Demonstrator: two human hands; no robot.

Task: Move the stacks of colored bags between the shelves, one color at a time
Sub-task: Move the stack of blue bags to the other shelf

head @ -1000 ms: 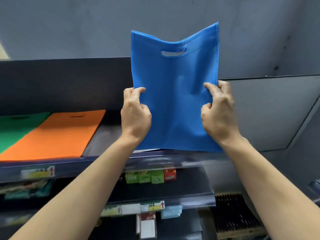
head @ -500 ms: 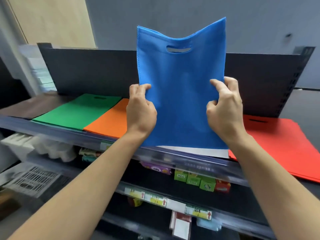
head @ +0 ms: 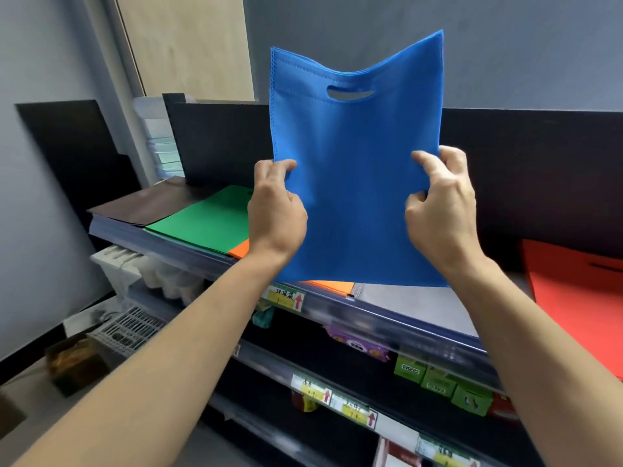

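I hold a stack of blue bags (head: 354, 183) upright above the top shelf (head: 387, 318), its handle slot at the top. My left hand (head: 274, 210) pinches its left edge and my right hand (head: 438, 207) pinches its right edge. On the shelf lie flat stacks: dark brown bags (head: 148, 203) at the far left, green bags (head: 209, 220), orange bags (head: 332, 285) mostly hidden behind the blue stack, grey bags (head: 418, 298) below it, and red bags (head: 580, 298) at the right.
A black back panel (head: 532, 176) rises behind the shelf. Lower shelves hold small green boxes (head: 438, 382), purple packets (head: 357, 342) and price tags (head: 286, 298). A white wire basket (head: 124, 328) and a brown box (head: 74, 365) sit at lower left.
The view has swung left along the shelf, bringing the dark brown stack and left wall into sight. Both hands keep the same hold on the blue stack, which stays upright.
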